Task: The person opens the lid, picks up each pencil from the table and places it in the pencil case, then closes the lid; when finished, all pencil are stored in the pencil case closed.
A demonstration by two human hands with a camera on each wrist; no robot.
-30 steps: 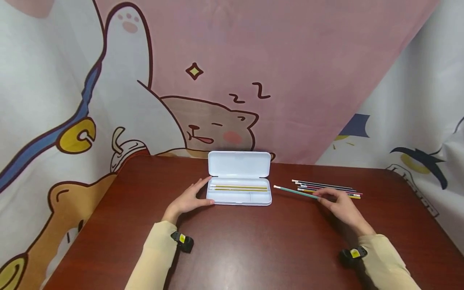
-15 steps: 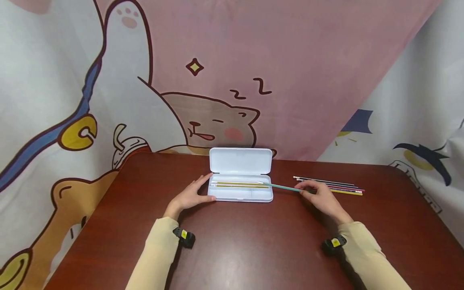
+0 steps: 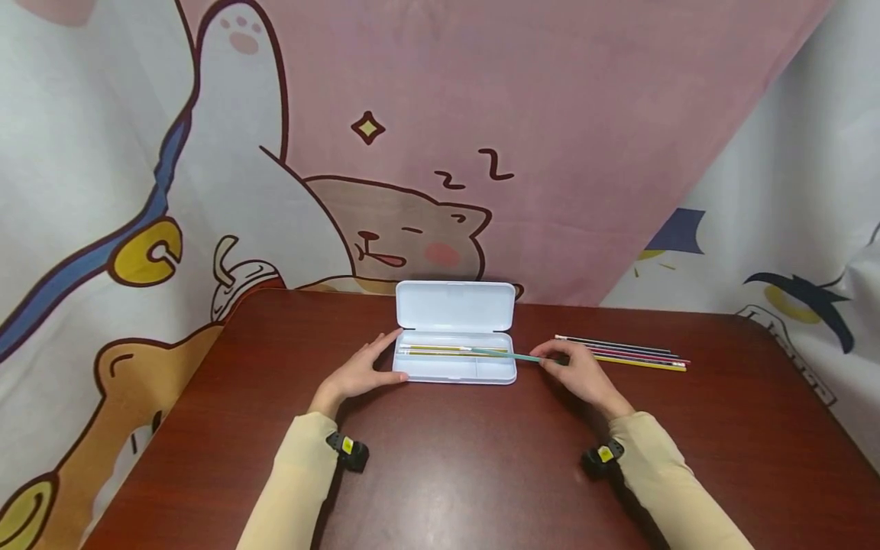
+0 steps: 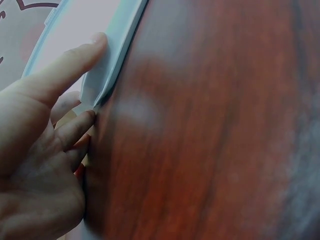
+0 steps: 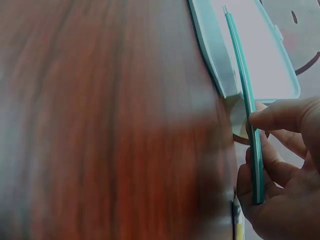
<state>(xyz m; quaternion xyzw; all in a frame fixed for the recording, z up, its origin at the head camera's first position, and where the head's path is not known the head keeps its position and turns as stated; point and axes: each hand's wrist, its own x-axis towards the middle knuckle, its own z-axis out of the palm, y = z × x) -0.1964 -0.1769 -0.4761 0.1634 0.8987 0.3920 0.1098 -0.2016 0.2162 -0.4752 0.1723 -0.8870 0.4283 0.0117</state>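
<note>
An open white pencil case (image 3: 436,371) lies on the table, its lid (image 3: 455,305) raised at the back. Yellow-striped pencils (image 3: 429,348) lie in its long rear compartment. My left hand (image 3: 354,376) rests against the case's left end, thumb extended at the front corner and fingers along the side; the left wrist view shows the thumb (image 4: 82,57) touching the case. Between thumb and fingers, my right hand (image 3: 580,374) pinches a green pencil (image 5: 244,75). Its eraser end reaches left over the case, above the pencils inside; the other end lies against the right palm.
Several pencils (image 3: 639,356), dark, red and yellow among them, lie side by side on the table right of the case, just beyond the right hand. A patterned cloth (image 3: 550,153) hangs behind the brown table (image 3: 467,458).
My right hand has carried the green pencil left, away from the loose pencils, so its eraser end is now over the case. The left hand stays at the case's left end.
</note>
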